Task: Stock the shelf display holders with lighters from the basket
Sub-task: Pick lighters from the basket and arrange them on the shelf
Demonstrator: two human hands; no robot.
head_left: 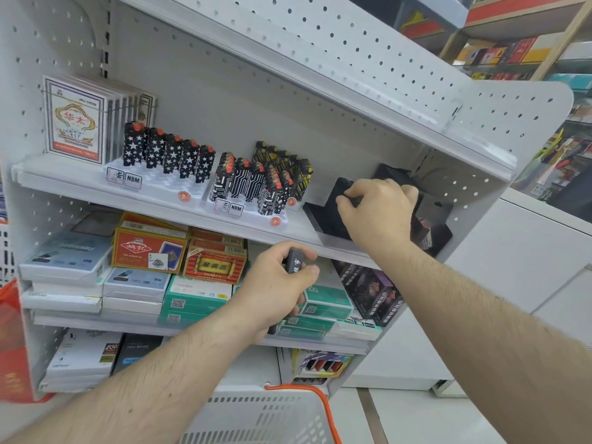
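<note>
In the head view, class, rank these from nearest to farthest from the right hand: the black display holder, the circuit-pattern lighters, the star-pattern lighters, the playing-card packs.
1. Black display holder: under the right hand, touching.
2. Circuit-pattern lighters: just left.
3. Star-pattern lighters: farther left.
4. Playing-card packs: shelf's far left end.

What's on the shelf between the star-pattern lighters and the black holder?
In the head view, a white tray of black-and-white patterned lighters stands between them.

Shop aisle, white pegboard shelving

White perforated shelving unit (378,56) fills the frame; pale glossy floor (416,418) lower right, a white counter (525,261) at right, blurred stocked shelves (512,52) upper right.
</note>
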